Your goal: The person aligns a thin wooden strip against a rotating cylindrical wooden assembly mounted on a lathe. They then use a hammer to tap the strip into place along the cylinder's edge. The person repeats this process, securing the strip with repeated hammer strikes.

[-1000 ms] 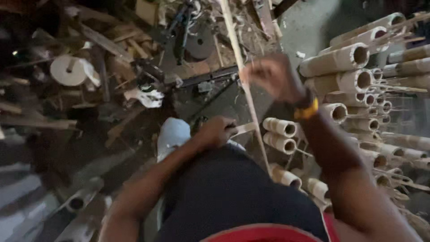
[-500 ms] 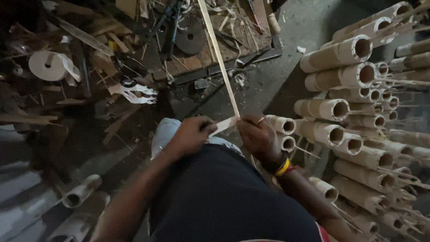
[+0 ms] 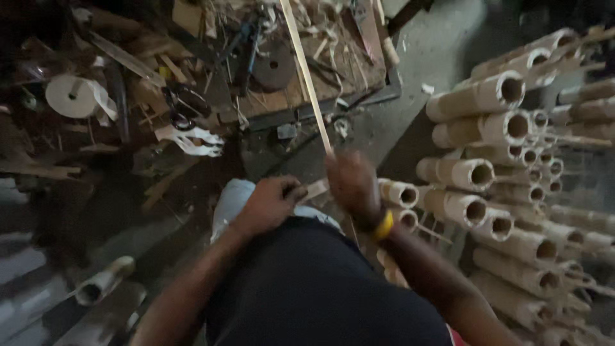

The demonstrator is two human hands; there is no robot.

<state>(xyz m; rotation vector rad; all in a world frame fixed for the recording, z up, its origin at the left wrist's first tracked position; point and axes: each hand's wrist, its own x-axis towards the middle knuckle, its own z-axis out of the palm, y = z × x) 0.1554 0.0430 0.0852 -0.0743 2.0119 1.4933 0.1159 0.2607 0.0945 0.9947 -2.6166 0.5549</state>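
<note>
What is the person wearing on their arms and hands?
Both arms are bare, with no sleeves reaching the forearms and no gloves on either hand. The right hand looks blurry, and just behind it sits a yellow wristband. The left hand has nothing on its wrist that shows. The person wears a dark top.

Bamboo craft workshop: hollow cut bamboo poles [image 3: 487,96] stacked at right, shavings and offcuts littering a wooden board [image 3: 333,70], tape roll [image 3: 70,96] among clutter.
</note>
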